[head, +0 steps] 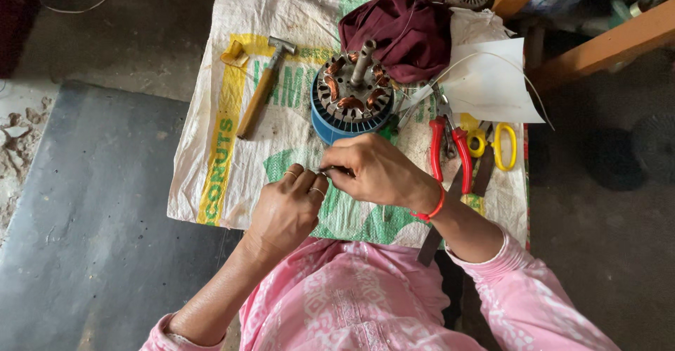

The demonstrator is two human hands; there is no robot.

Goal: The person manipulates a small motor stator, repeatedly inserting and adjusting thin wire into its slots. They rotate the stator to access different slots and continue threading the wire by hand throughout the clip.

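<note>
At centre frame, the left hand point(287, 207) and right hand point(376, 172) meet, each grip pinched closed on a thin wire point(339, 171), barely visible, just below the blue motor stator point(349, 99). Pulling hard could likely kink or snap the wire, or tip the stator toward the red pliers point(450, 147).

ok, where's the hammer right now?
In the head view, the hammer lies on the woven sack, left of the blue motor stator, well away from both hands.
</note>
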